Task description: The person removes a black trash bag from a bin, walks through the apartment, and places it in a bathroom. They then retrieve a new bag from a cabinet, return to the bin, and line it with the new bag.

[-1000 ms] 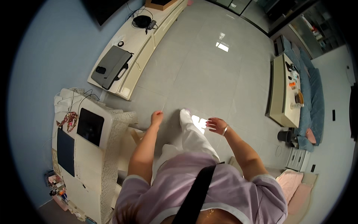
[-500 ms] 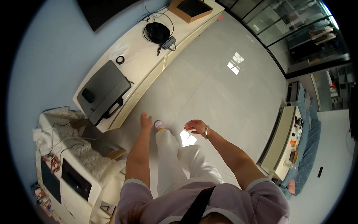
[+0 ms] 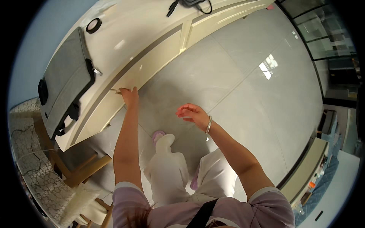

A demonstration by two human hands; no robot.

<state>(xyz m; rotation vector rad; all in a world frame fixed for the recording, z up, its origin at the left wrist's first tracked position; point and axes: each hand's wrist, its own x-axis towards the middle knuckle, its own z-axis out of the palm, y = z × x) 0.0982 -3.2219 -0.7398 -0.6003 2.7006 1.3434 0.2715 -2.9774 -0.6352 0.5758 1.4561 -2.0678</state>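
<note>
Cabinet (image 3: 114, 49) in creamy white with a smooth, slightly glossy top, running long and low along the person's left side, with flat panels and a darker groove under the top edge. The small tan handle (image 3: 115, 91) sits on its front, right by the left hand (image 3: 130, 98). That one's got its fingers bent at the handle, thumb spread off to the side. Touching it, looks like, but can't tell from this angle if they're really wrapped around it.

The right hand (image 3: 194, 115) is well apart from the left, hanging over the grey floor tiles (image 3: 205, 68), fingers loosely curled with nothing in them. Shiny rounded bracelet (image 3: 208, 124) on that wrist.

Up top there's a flat grey fabric laptop bag (image 3: 68, 76) with black trim, a rounded black gadget (image 3: 42, 92) lying on it, and a black ring-shaped roll (image 3: 93, 26) near its corner. Partly cut off at the upper edge is a dark adapter (image 3: 190, 3) with a looped cord; any lettering on that stuff is way too small to read.

Lower left: lacy patterned cloth (image 3: 38, 182) with a thin cable across it, beside a light wooden chair (image 3: 89, 171).
</note>
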